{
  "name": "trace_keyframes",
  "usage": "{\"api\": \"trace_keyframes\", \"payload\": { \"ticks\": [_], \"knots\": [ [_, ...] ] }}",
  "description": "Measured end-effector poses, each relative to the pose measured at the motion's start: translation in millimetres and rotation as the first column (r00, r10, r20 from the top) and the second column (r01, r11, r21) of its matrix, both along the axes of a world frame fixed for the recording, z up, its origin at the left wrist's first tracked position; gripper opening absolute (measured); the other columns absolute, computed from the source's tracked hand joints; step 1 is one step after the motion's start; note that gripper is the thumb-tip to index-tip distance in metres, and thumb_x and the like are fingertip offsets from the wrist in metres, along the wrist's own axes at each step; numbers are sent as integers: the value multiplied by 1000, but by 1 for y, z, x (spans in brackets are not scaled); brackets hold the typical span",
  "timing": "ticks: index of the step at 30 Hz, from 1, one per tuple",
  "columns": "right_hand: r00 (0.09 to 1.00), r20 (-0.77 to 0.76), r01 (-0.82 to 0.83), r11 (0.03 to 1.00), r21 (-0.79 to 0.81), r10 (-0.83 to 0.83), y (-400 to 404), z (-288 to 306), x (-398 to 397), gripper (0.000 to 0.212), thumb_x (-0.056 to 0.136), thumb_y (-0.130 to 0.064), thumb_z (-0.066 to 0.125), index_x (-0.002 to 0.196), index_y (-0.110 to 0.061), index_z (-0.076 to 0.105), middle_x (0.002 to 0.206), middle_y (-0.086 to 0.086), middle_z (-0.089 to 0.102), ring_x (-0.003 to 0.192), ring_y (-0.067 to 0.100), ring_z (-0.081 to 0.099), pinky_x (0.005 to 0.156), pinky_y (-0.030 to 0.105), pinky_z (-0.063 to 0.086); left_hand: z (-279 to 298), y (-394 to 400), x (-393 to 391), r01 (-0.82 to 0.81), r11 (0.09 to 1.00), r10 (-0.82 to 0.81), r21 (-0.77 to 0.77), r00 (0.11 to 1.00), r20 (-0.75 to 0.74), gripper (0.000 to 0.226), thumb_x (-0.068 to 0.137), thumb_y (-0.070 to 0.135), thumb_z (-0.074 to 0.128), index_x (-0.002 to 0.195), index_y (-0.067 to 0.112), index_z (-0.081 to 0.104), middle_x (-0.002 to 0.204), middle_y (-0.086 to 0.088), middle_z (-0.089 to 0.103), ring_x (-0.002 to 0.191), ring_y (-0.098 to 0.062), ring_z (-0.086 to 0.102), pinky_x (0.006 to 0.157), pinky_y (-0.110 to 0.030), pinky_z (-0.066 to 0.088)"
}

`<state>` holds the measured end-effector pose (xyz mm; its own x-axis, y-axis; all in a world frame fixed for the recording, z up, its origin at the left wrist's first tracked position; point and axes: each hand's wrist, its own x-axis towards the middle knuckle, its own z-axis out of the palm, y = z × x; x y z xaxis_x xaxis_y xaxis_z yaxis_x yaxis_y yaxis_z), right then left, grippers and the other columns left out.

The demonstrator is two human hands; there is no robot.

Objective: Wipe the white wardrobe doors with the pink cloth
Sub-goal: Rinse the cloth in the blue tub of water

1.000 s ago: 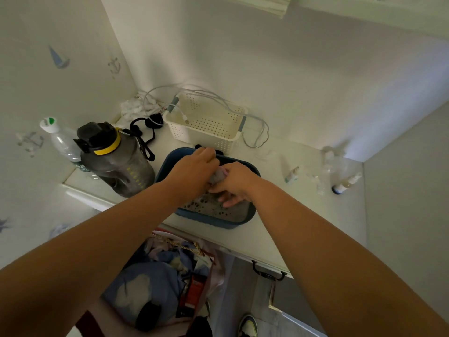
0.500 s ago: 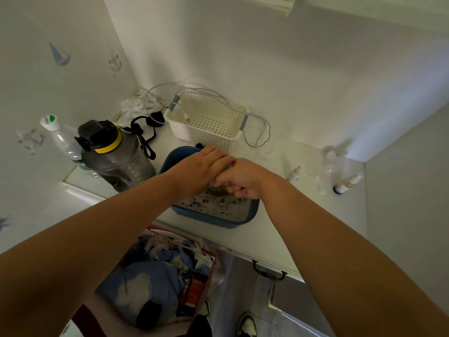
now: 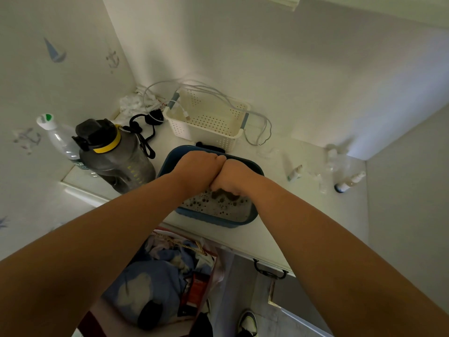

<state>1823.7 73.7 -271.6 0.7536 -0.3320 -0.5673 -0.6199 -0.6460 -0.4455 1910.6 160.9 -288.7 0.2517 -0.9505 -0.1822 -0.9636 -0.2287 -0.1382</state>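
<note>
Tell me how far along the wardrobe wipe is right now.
Early prep only. Done: the blue basin on the white counter holds bubbly water. In hand: the left hand and right hand are fisted side by side over it, apparently wringing something; the cloth itself is hidden in their grip. Left: all the wiping; no wardrobe door is being touched.

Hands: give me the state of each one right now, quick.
Left hand: fist closed over the blue basin; contents hidden.
Right hand: fist closed against the left; contents hidden.
</note>
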Motion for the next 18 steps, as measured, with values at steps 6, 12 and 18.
{"api": "trace_keyframes", "payload": {
  "ticks": [6, 12, 18],
  "knots": [
    [997, -70, 8, 985, -171, -20, 2, -20, 8, 23, 96, -28, 60, 113, -14, 68, 79, -1, 53, 83, 20, 56, 77, 33, 45, 6, -10, -5, -103, 972, 106, 210, 994, -4, 32, 100, 20, 53, 130, 13, 48, 127, -8, 61, 113, -27, 62, 89, -37, 49],
    [995, 83, 69, 964, -257, -49, 5, -26, -1, 19, 97, -26, 56, 104, -14, 68, 86, -1, 58, 80, 17, 56, 75, 31, 48, 6, -9, -4, -126, 972, 143, 196, 987, -76, 26, 99, 18, 54, 125, 16, 52, 124, -7, 63, 110, -27, 62, 90, -39, 49],
    [993, 110, 80, 960, -268, -52, 9, -23, -5, 19, 97, -24, 55, 105, -12, 67, 98, 5, 68, 79, 17, 55, 72, 31, 46, 3, -7, -6, -144, 973, 173, 179, 973, -156, 26, 99, 19, 54, 125, 15, 52, 125, -8, 62, 111, -26, 62, 91, -37, 48]
  ]
}}
